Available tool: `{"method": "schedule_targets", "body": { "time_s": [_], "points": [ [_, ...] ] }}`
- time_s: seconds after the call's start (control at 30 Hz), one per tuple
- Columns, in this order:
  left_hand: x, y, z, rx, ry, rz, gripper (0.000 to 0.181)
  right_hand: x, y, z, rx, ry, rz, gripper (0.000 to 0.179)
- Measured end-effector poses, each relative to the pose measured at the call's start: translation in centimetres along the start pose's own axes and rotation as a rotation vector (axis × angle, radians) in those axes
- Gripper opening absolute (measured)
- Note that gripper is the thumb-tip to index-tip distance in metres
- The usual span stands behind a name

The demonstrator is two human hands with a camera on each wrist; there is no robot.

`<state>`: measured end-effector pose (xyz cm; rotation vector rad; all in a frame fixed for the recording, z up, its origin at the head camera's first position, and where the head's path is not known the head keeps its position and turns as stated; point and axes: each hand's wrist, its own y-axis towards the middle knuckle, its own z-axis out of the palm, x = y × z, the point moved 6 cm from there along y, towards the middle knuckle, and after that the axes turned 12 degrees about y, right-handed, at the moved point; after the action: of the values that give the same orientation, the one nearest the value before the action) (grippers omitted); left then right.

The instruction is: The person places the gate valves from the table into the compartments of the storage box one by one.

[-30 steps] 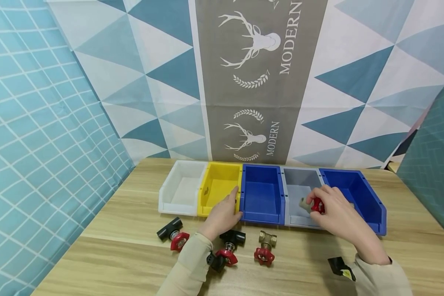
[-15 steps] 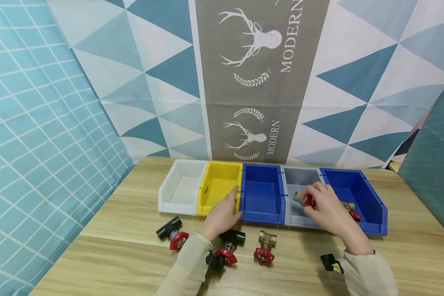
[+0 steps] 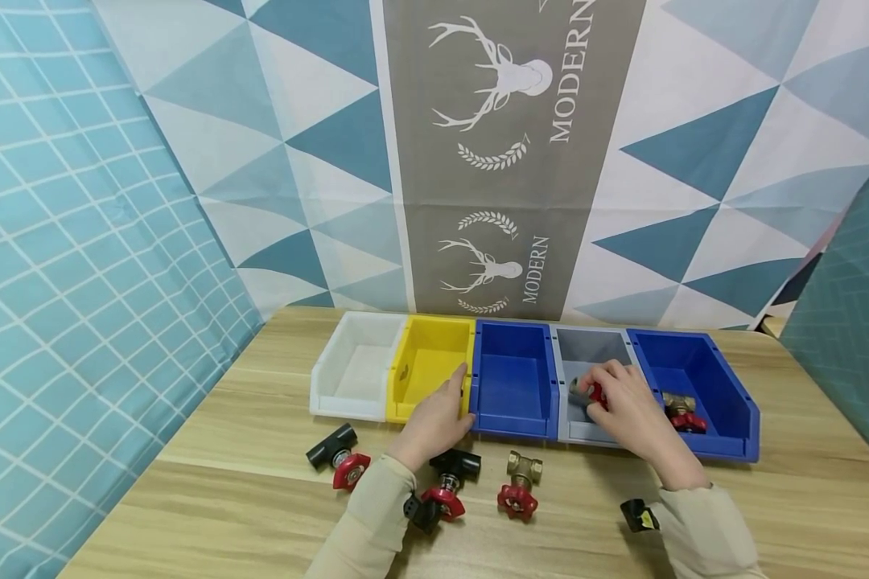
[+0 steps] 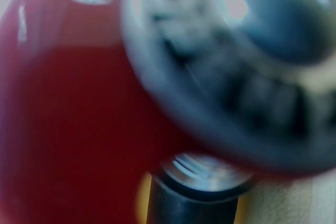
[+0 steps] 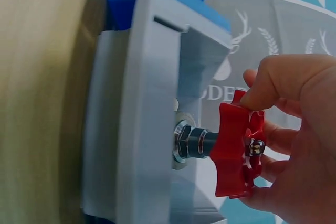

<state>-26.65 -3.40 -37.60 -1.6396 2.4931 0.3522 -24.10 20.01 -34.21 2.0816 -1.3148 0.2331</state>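
Left: white bin [image 3: 348, 407], first in the row. Below it on the worktop [image 3: 210, 474], a black-bodied valve [image 3: 341, 458], red wheel toward the person.

Left hand [image 3: 434, 422]: rests at the front edge where the yellow bin [image 3: 430, 362] meets the middle blue bin [image 3: 512, 390]; cannot tell whether its fingers curl round the edge. A second black valve [image 3: 449, 482] lies beside that wrist. Next right on the worktop, a loose brass valve [image 3: 520, 481].

Right hand [image 3: 628, 412]: grip narrow, thumb and fingers pinching the red handwheel [image 5: 231, 148] of the held valve [image 5: 197, 143]. Key relation: the stem axis runs out of the grip, leftward in the head view; the body leads, down inside the gray bin [image 3: 592, 347], partly hidden by its front wall. Left hand well apart from it, two bins over.

Far right: right blue bin [image 3: 735, 402], another brass valve [image 3: 679, 404] inside.
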Motion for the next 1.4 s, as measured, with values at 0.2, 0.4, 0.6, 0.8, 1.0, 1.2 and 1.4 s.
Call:
{"method": "schedule_targets", "body": {
  "time_s": [0.2, 0.4, 0.6, 0.8, 1.0, 1.2, 1.4],
  "points": [
    [0.0, 0.0, -0.1, 0.001, -0.005, 0.005, 0.076, -0.5, 0.0, 0.3, -0.024, -0.011, -0.004, 0.016],
    [0.0, 0.0, -0.2, 0.003, 0.007, 0.000, 0.076, -0.9, 0.1, 0.7, -0.023, -0.014, 0.036, 0.018],
    [-0.1, 0.0, -0.1, -0.001, 0.010, 0.002, 0.076, -1.2, 0.1, 1.3, -0.006, -0.024, 0.044, 0.021],
    [-0.1, 0.0, 0.0, 0.008, 0.006, -0.003, 0.076, -1.4, 0.2, 1.9, 0.030, 0.020, 0.066, 0.022],
    [-0.1, 0.1, 0.1, 0.014, 0.006, -0.008, 0.076, -1.4, 0.1, 2.1, 0.038, 0.034, 0.059, 0.023],
    [0.0, 0.1, 0.1, 0.016, -0.004, -0.010, 0.076, -1.4, 0.1, 2.4, 0.050, 0.048, 0.032, 0.024],
    [0.0, 0.0, 0.1, 0.018, -0.019, -0.007, 0.076, -1.8, -0.2, 2.8, 0.091, 0.060, 0.059, 0.026]
  ]
}}
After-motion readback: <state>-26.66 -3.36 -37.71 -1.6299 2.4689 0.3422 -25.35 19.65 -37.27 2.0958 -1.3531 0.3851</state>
